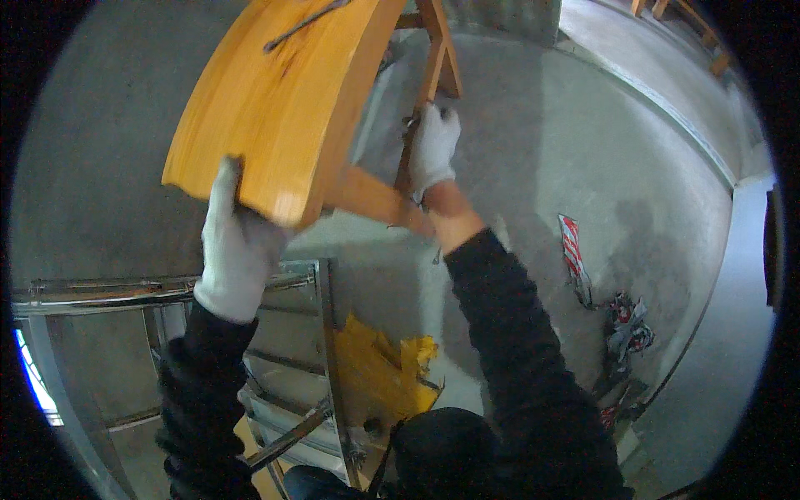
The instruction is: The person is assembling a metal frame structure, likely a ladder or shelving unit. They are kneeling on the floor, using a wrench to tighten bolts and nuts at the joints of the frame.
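A varnished wooden bench [258,108] is tilted in front of me, its legs pointing to the right. My left hand [237,250], in a white glove, grips the near end of the seat with the thumb on top and the fingers tucked beneath. On the seat lies a dark metal wrench [304,27]. My right hand [435,148], also gloved, is closed beside a wooden leg [429,79] on the underside. A small dark metal piece shows by its fingers; what it holds is partly hidden.
Below the bench stands a metal frame with rungs [325,358] and a shiny tube rail [108,296]. Yellow sheeting [387,367] lies next to it. On the grey floor to the right are a red-and-white wrapper [571,246] and crumpled dark litter [627,329]. A pale panel [725,308] borders the right.
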Demonstrator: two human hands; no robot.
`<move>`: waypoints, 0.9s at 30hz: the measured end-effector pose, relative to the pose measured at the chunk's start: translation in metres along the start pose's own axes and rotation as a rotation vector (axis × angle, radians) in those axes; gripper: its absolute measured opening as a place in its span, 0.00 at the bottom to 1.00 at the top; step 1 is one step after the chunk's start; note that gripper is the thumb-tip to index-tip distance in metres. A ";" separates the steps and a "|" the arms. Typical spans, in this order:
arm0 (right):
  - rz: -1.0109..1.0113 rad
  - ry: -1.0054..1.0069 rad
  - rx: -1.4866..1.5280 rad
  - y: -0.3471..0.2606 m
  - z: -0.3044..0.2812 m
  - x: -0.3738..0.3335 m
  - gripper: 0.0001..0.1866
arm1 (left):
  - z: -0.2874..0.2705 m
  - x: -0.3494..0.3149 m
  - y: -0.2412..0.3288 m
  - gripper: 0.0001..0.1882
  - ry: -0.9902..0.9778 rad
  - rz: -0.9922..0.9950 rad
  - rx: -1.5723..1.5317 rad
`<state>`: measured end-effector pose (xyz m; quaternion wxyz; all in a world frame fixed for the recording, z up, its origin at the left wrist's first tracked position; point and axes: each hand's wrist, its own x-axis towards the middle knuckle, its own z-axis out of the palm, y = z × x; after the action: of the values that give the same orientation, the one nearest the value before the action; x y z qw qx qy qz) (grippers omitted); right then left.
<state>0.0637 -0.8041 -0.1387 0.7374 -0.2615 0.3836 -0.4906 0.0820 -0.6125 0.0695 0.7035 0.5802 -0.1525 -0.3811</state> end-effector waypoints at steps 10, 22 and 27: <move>-0.154 -0.050 -0.183 -0.014 -0.031 0.079 0.11 | 0.033 0.050 -0.017 0.33 -0.050 0.005 -0.016; 0.084 -0.030 -0.348 0.054 -0.185 -0.189 0.10 | -0.096 -0.128 0.038 0.19 0.162 0.335 0.612; 0.253 -0.454 -0.534 0.065 -0.175 -0.198 0.13 | -0.209 -0.218 0.066 0.22 0.742 0.454 1.147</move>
<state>-0.0907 -0.5983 -0.2267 0.7644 -0.4972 0.3540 -0.2078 0.0987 -0.3082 0.1219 0.3555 0.9035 -0.1964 0.1368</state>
